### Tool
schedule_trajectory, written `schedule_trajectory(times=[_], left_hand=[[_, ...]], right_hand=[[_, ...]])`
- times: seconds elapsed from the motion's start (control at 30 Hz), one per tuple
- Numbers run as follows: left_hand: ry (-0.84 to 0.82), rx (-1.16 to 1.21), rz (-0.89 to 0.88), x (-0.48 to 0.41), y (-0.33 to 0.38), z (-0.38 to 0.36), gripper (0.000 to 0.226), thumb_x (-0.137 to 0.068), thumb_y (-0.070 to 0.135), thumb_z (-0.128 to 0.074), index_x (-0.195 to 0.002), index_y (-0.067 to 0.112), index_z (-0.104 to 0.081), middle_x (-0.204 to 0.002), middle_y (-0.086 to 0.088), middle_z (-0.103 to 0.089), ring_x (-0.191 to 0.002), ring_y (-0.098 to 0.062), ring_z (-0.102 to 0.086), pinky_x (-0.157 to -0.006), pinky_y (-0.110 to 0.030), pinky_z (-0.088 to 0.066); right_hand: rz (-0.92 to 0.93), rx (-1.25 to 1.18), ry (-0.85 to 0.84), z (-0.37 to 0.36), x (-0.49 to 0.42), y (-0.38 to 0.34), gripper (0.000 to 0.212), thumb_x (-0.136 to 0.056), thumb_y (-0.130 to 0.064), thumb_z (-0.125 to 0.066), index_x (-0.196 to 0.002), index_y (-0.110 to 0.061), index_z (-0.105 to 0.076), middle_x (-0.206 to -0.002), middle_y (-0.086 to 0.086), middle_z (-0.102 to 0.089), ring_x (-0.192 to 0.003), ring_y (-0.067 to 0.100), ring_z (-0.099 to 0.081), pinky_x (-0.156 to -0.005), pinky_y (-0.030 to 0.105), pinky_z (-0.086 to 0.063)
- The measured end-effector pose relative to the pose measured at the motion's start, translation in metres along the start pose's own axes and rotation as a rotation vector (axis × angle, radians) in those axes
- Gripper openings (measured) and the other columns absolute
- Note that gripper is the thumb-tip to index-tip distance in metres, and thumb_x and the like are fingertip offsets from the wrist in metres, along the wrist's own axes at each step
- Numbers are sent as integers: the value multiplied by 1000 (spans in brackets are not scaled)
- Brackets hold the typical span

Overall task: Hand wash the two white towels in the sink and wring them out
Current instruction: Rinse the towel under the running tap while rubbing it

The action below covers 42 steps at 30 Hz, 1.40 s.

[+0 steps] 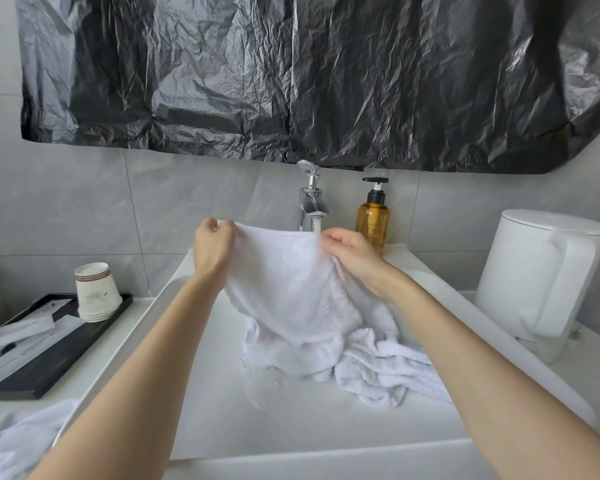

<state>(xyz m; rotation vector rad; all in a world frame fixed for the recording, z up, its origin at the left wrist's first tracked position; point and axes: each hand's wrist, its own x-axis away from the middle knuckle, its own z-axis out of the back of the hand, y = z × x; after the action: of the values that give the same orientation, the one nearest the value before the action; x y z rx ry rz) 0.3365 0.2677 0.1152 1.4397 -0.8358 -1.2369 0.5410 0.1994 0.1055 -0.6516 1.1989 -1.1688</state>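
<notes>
counter towel (pixel 11 441): white, left of sink, cut off by frame
sink (pixel 291 427): wet basin
basin heap (pixel 388 372): white terry, can't tell if separate towel
held towel (pixel 284 282): stretched up over basin
left hand (pixel 212 245): pinches top corner
right hand (pixel 352 252): pinches top edge
faucet (pixel 310 199): running, stream drops behind towel edge

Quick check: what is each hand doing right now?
Left hand: holds the top left edge of the white terry towel, fingers curled round it.
Right hand: pinches the same towel's top right edge.
</notes>
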Motion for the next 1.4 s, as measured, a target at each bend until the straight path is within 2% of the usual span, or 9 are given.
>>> schedule_trajectory(times=[0.17, 0.3, 0.5, 0.67, 0.8, 0.93, 1.03, 1.17, 1.4], left_hand=[[-415, -389, -303, 16, -11, -22, 32, -99, 32, -48, -125, 18, -61, -140, 0, -41, -132, -14, -38, -117, -35, -22], [-855, -215, -99, 33, -7, -33, 48, -97, 53, -41, -123, 19, -64, -125, 11, -60, -118, -7, -52, -109, -33, -33], [-649, 91, 73, 36, 5, -30, 21, -91, 26, -45, -70, 23, -45, -63, 9, -48, -64, -9, -44, -67, -29, -31], [-371, 341, 189, 23, 17, -13, 38, -64, 38, -53, -94, 15, -57, -95, -6, -49, -87, -19, -44, -74, -32, -33], [-206, 471, 141, 13, 35, 1, 11, -86, 25, -52, -84, 15, -55, -83, -2, -53, -77, -16, -52, -70, -30, -39], [-65, 549, 70, 0, 45, 15, 14, -91, 28, -49, -79, 21, -52, -82, 3, -48, -77, -13, -48, -70, -30, -38], [-46, 452, 32, -7, 33, 17, 21, -75, 41, -47, -82, 22, -49, -90, 0, -46, -84, -16, -43, -72, -35, -35], [-87, 283, 24, -2, 13, 6, 26, -81, 28, -34, -94, 14, -52, -92, 2, -66, -85, -21, -52, -71, -33, -40], [-61, 157, 85, 0, 1, 0, 16, -93, 19, -28, -93, 19, -45, -103, -7, -62, -77, -18, -48, -62, -26, -36]], right_hand=[[79, 67, -82, -3, 2, 0, 16, -101, -16, -48, -105, -13, -63, -98, -2, -62, -90, 5, -53, -82, 18, -41], [143, 82, -25, 2, 3, -4, 18, -102, -15, -47, -110, -12, -62, -94, -7, -62, -82, -4, -53, -72, 7, -39], [43, 394, -77, 0, 3, 11, 7, -98, -19, -48, -102, -15, -52, -94, -3, -57, -84, 10, -51, -75, 25, -39], [-94, 410, -215, -10, 11, 16, 34, -92, -32, -56, -101, 1, -53, -94, -6, -59, -84, 6, -52, -76, 29, -38], [-24, 509, -261, -13, 15, 16, 25, -92, -43, -56, -101, -20, -51, -110, -5, -57, -96, 15, -56, -80, 33, -42], [49, 484, -226, -18, 14, 12, 37, -92, -55, -52, -95, -18, -57, -83, 0, -62, -74, 17, -60, -69, 34, -46], [81, 336, -129, -8, 9, 5, 41, -94, -41, -58, -73, -7, -50, -68, -3, -37, -60, 8, -35, -58, 28, -24], [-18, 180, -57, 8, 7, 1, 39, -93, -20, -61, -100, 18, -54, -80, 3, -42, -74, 16, -37, -66, 30, -26], [-188, -11, -54, 9, 0, 4, 46, -75, -45, -73, -111, -17, -71, -112, -4, -70, -115, 13, -59, -106, 33, -41]])
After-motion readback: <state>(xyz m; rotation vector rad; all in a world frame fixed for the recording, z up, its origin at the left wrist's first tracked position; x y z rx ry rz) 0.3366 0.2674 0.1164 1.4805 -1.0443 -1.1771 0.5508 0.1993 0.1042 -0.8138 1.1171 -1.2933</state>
